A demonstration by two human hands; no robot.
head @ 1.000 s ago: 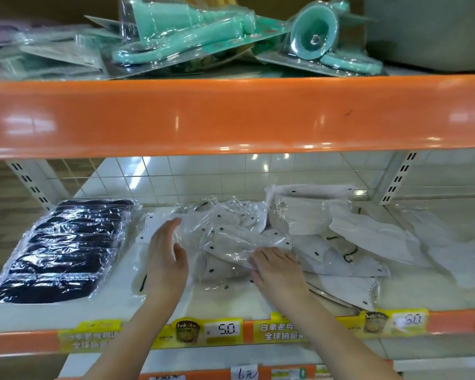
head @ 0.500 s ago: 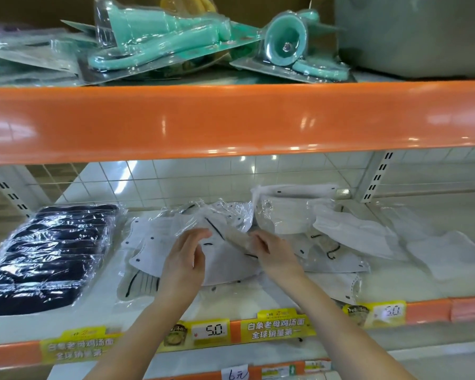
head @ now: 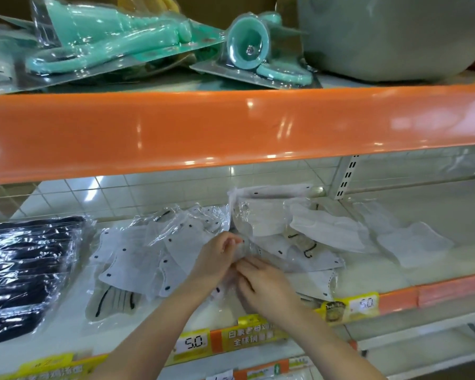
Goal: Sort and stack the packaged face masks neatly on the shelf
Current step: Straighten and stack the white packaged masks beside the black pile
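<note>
Black mask pack (head: 25,272) cut off left.

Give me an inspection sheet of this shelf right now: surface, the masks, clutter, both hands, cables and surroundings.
Surface: white shelf board with an orange front rail carrying yellow price tags.
Job's things: white packaged masks lie loose and overlapping across the middle; more white masks lie apart to the right; black packaged masks sit stacked in a row on the left.
Clutter: nothing seen apart from the masks.
Hands: left hand and right hand meet at the pile's centre, fingers curled on clear wrapping.
Cables: nothing seen.
Surroundings: upper shelf holds teal blister-packed items and a grey basin; tiled wall behind.
</note>
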